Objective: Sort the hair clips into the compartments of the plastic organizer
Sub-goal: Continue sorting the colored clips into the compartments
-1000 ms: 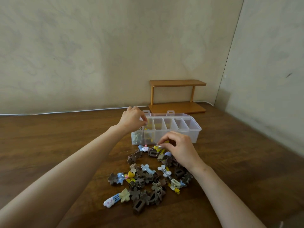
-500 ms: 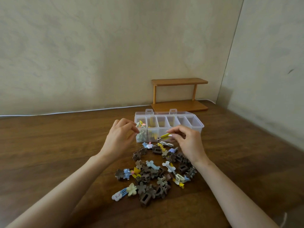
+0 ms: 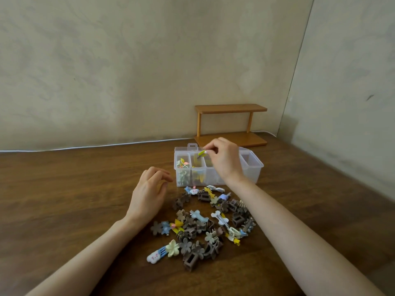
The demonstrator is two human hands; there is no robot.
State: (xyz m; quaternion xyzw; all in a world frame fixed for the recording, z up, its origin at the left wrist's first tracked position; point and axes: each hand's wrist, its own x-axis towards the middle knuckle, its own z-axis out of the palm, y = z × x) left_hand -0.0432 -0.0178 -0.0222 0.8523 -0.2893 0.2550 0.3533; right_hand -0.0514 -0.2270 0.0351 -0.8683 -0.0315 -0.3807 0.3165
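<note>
A dark wooden tabletop carries a clear plastic organizer near its far edge, a loose pile of hair clips just before it, and a small wooden shelf by the far right corner.

Clear glossy plastic organizer on matt wood-grain table

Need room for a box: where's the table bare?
Bare table left of the left hand, and right of the organizer. Crowded: clip pile in front of the organizer, over which the right hand pinches a yellow clip.
</note>
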